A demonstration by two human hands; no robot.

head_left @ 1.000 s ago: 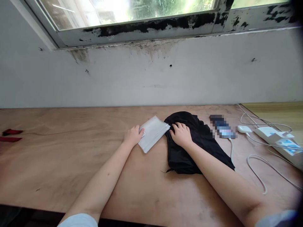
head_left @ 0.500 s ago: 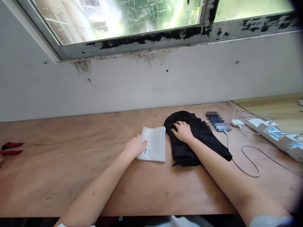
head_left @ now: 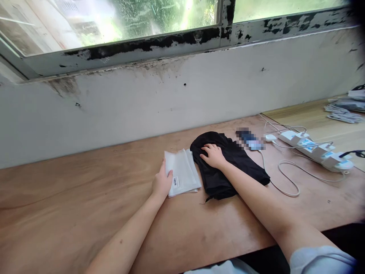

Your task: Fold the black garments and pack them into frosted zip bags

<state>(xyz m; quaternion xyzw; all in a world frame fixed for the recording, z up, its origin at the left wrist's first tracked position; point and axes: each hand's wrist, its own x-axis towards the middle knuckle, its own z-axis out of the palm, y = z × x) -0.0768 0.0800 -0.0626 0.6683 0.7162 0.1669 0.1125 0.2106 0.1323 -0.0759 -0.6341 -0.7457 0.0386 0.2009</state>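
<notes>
A frosted white plastic bag [head_left: 184, 171] with a small barcode label lies on the wooden table, and more than one layer shows at its right edge. My left hand [head_left: 162, 182] grips its left side, thumb over the top near the label and fingers along the edge, partly hidden. Just to the right is a folded black cloth item [head_left: 225, 182], perhaps a garment, with a thin loose strand at its lower left corner. On top of it my right hand [head_left: 213, 156] rests flat with fingers spread.
A phone [head_left: 251, 139], partly pixelated, lies behind the black cloth on a white cable [head_left: 288, 195]. Farther right stand a white power strip [head_left: 313, 150] with plugged-in chargers and a bundle of grey cables [head_left: 343, 114]. A wall with a window [head_left: 128, 23] borders the table's back.
My view has swung to the right. The plastic bag has tilted and its layers have fanned out slightly, while my left hand's fingers have turned upward along its edge. My right hand stays on the cloth.
</notes>
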